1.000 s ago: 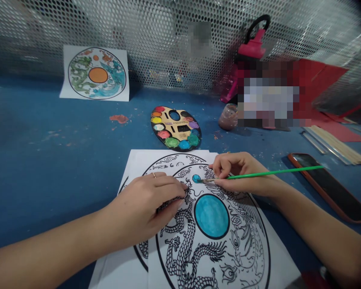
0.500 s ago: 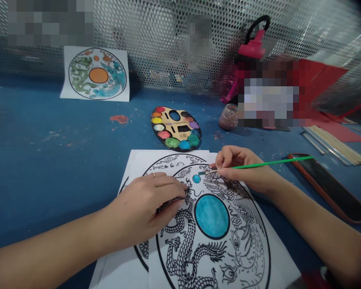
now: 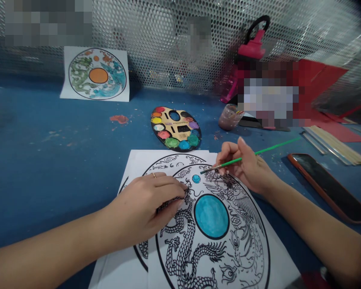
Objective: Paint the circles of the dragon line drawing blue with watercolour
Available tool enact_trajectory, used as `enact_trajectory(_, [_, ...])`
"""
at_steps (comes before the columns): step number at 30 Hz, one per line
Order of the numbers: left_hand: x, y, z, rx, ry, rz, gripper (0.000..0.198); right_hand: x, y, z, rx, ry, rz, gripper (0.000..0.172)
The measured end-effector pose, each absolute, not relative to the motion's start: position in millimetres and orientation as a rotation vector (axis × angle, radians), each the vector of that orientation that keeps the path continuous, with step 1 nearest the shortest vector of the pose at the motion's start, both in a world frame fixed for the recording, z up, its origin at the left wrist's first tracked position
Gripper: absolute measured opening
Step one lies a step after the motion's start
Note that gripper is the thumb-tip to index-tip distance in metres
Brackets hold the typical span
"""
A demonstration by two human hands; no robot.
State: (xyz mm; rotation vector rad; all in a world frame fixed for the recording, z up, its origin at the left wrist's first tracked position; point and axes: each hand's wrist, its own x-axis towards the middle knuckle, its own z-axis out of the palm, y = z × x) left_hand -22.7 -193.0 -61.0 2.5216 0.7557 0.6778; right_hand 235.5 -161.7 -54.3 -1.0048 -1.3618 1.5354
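Observation:
My right hand pinches a green-handled paintbrush, its thumb raised. The bristles point left, close to a small blue-painted circle; I cannot tell whether they touch the sheet. Under both hands lies a printed line drawing of a dragon and a phoenix inside a black ring. A larger circle at its centre is painted blue; the dragon and phoenix are plain black outlines. My left hand, with a ring on one finger, rests on the sheet's left part, thumb apart from the loosely bent fingers, holding nothing.
Beyond the sheets lies a paint palette of several colours. A cup of cloudy liquid stands right of it. A coloured picture leans against the mesh. At right are a phone, sticks and a pink bottle.
The brush has tilted in my right hand, and its tip has drawn slightly away from the small circle. My right thumb has lifted. My left hand has stayed in place.

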Motion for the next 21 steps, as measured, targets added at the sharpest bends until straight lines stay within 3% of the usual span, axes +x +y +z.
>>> enact_trajectory(4, [-21.9,-192.4,-60.4,2.522,0.77,0.663,0.019,233.5,-164.4,-51.8,-1.026,-1.399,1.524,0.055])
enact_trajectory(11, [-22.3,-193.5,-60.6,2.514,0.765,0.67,0.019,231.2,-164.7,-54.8,-1.162,-1.527,1.377,0.031])
enact_trajectory(21, [-21.9,-193.6,-58.6,2.526,0.758,0.668,0.02,226.4,-165.7,-56.6,-1.224,-1.572,1.321,0.039])
